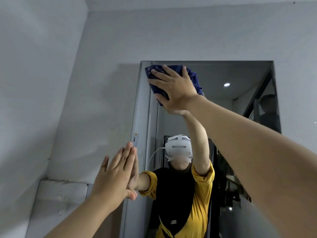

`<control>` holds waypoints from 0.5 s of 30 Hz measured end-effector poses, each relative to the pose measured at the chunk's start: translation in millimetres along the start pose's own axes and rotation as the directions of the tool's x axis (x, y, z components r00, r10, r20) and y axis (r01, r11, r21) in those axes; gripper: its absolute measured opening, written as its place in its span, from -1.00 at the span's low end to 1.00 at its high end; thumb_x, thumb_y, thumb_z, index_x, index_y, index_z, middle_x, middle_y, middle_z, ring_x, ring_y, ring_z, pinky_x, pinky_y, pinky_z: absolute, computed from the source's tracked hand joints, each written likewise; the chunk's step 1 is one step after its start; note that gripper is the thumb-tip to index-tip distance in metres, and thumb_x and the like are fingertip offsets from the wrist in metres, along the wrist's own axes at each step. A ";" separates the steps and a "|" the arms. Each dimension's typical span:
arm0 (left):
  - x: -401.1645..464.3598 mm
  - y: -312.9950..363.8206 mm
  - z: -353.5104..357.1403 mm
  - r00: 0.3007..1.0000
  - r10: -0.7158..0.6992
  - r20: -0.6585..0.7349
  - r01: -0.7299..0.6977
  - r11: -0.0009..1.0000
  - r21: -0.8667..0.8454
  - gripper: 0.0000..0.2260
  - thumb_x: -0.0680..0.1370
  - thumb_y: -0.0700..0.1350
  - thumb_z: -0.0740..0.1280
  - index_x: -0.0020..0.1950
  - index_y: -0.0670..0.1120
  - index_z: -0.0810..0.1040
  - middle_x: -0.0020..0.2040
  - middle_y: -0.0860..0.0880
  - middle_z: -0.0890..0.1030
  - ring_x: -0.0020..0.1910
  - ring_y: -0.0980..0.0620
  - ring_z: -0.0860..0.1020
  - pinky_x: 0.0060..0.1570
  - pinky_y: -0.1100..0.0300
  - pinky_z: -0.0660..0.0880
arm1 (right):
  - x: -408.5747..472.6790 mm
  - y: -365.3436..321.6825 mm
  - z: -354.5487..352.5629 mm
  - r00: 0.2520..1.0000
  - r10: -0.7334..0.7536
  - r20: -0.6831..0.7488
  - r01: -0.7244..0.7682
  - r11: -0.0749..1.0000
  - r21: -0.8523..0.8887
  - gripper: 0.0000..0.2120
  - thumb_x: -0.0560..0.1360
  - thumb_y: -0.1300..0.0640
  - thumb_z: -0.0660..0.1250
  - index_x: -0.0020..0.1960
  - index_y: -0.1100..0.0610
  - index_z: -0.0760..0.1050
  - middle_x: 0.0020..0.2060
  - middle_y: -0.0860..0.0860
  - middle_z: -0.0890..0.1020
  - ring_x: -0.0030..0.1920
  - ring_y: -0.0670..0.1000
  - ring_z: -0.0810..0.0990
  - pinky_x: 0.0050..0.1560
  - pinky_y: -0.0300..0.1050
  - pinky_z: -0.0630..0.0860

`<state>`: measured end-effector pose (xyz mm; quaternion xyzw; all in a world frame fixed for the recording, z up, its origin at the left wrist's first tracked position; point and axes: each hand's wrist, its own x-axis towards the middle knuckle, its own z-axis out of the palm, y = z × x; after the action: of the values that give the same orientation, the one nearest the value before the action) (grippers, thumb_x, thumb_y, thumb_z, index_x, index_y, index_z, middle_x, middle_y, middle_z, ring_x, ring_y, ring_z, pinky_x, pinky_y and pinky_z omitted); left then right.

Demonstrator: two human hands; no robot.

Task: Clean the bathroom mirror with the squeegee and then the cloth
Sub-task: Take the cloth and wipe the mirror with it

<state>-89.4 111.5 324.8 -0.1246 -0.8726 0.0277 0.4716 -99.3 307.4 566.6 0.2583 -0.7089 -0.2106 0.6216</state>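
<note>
Head view is showing the person working at the cloth stage: the squeegee is nowhere in view, so by this judgement that pass is over and wiping is what remains. The right hand (173,88) is pressing a dark blue cloth (194,79) flat against the mirror (240,79), up toward twelve o'clock at the glass's top left corner. Its fingers are spreading wide over the bunched fabric, palm bearing down, arm reaching up and leftward from the four o'clock edge. Most of the glass below and to the right is probably waiting to be wiped. The left hand (118,174) is resting at seven o'clock, fingers lying straight and close together, holding nothing, palm braced against the mirror's left edge where it is meeting its own reflection.
</note>
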 end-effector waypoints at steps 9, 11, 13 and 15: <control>6.0 -1.2 3.7 1.000 -0.004 -0.010 0.005 0.996 0.090 0.05 0.31 0.51 -0.24 0.35 -0.33 0.32 0.52 -0.12 -0.07 0.48 0.05 -0.23 0.40 0.14 -0.36 | -53.5 76.4 -16.3 0.973 0.222 -0.056 -0.224 0.974 -0.026 -0.49 0.53 -0.18 0.08 0.47 -0.14 0.26 0.53 -0.11 0.22 0.54 0.11 0.12 0.35 0.46 0.10; 6.1 -3.7 6.6 1.000 -0.004 -0.019 0.006 0.995 0.103 0.09 0.24 0.55 -0.18 0.37 -0.31 0.30 0.52 -0.06 -0.16 0.49 0.01 -0.15 0.41 0.08 -0.30 | -67.1 93.4 -19.9 0.957 0.283 -0.068 -0.285 0.958 -0.027 -0.48 0.52 -0.19 0.07 0.46 -0.14 0.27 0.53 -0.10 0.22 0.54 0.12 0.13 0.35 0.47 0.10; 4.8 -3.8 10.4 0.998 -0.006 -0.056 0.012 0.994 0.104 0.08 0.10 0.46 0.01 0.40 -0.27 0.27 0.53 -0.01 -0.20 0.48 0.00 -0.09 0.39 0.04 -0.22 | -81.3 110.3 -22.4 0.927 0.366 -0.082 -0.369 0.930 -0.011 -0.47 0.52 -0.19 0.07 0.47 -0.14 0.26 0.54 -0.11 0.21 0.54 0.12 0.12 0.35 0.49 0.08; 3.2 -3.5 12.2 0.996 0.007 -0.086 0.003 0.994 0.105 0.07 0.06 0.39 0.06 0.43 -0.24 0.22 0.53 -0.02 -0.16 0.45 -0.06 0.06 0.39 -0.06 -0.02 | -95.5 123.9 -24.7 0.883 0.459 -0.094 -0.460 0.888 0.007 -0.48 0.53 -0.19 0.09 0.47 -0.15 0.24 0.54 -0.12 0.19 0.55 0.11 0.10 0.34 0.51 0.05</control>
<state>-101.8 109.8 321.2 -0.1015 -0.8485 0.0688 0.5148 -78.8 464.3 573.0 0.0878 -0.7184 -0.0505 0.6882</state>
